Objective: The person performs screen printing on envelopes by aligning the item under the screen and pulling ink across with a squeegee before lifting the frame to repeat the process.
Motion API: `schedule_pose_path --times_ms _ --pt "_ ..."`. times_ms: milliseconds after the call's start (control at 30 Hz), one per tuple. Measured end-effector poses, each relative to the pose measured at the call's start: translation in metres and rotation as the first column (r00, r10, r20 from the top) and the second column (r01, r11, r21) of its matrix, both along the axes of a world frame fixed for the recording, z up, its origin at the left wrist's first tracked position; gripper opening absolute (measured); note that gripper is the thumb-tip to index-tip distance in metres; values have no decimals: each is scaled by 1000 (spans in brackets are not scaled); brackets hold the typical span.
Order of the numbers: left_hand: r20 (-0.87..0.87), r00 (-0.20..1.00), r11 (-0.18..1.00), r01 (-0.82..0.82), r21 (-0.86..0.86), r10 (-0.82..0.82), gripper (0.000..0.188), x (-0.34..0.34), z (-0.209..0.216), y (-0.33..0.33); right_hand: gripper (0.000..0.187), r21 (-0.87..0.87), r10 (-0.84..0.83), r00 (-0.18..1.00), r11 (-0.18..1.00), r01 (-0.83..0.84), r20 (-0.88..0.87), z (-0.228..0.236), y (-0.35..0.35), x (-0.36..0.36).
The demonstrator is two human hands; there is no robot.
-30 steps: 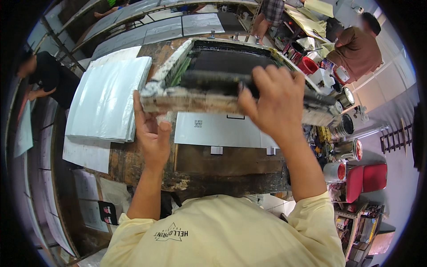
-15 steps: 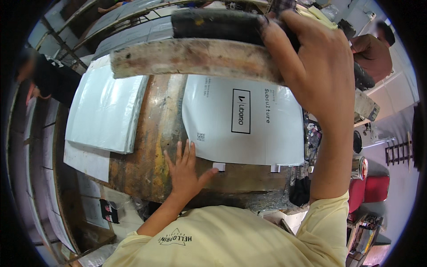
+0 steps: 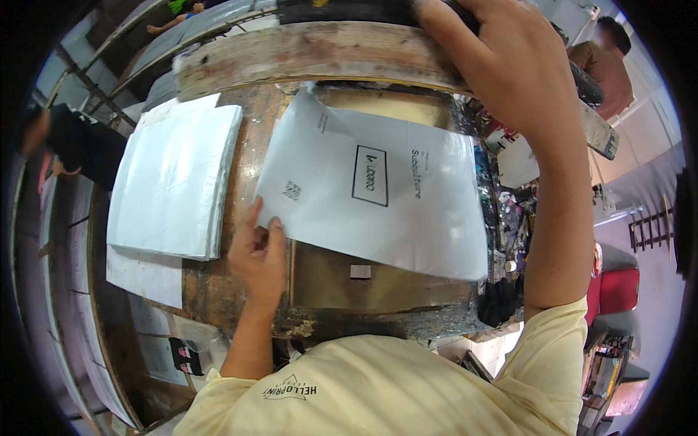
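With the right hand [image 3: 520, 69] gripping the raised wooden frame [image 3: 305, 54] at top of frame, the left hand [image 3: 258, 254] fingers pinch the printed white sheet [image 3: 378, 200] at centre by its lower-left corner; lift it flat, clearing the white stack [image 3: 171, 182] at left.

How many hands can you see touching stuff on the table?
2. The left hand pinches the printed sheet's lower-left corner; the right hand holds the wooden frame up. Other people's hands may be hidden.
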State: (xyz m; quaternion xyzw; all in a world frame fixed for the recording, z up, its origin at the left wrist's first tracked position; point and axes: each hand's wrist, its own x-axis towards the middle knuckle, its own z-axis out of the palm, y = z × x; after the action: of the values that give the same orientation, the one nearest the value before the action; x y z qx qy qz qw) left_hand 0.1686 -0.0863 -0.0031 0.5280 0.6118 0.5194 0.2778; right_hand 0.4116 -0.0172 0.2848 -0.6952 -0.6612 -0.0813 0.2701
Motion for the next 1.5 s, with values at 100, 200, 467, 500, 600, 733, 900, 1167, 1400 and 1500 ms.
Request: schedule_pose_path --times_ms 100,200,467,500,600,733,900,1167,1400,1500 --pt "175 983 999 -53 -1 52 54 -59 2 16 47 334 197 951 903 -271 240 -25 -5 12" --pt "169 982 996 -87 -7 87 59 -137 10 40 46 249 189 951 936 -250 246 -40 12 41" --pt "18 994 993 -105 -55 106 67 -345 11 106 42 299 210 948 913 -279 241 -48 6 42" --pt "17 993 991 -118 -66 119 67 -366 9 112 42 295 215 950 914 -278 228 -48 4 39" --pt "-120 975 969 -204 -137 188 65 -424 3 131 39 281 167 954 930 -236 250 -48 3 37" --pt "-206 950 932 -281 -229 235 64 -497 -3 153 42 203 129 961 963 -180 244 -53 7 48" --pt "-270 913 884 -377 -277 305 59 -562 -11 170 43 258 89 951 951 -170 297 -58 7 55" --pt "-522 733 824 -558 -96 436 55 -636 -41 166 44 254 107 958 951 -177 265 -63 7 64" --pt "-576 331 660 -271 701 747 42 -479 -10 202 42 131 116 968 980 -147 221 -58 -1 55" --pt "-601 799 961 144 235 27 27 -332 -7 192 38 219 131 955 957 -193 268 -58 -3 46"
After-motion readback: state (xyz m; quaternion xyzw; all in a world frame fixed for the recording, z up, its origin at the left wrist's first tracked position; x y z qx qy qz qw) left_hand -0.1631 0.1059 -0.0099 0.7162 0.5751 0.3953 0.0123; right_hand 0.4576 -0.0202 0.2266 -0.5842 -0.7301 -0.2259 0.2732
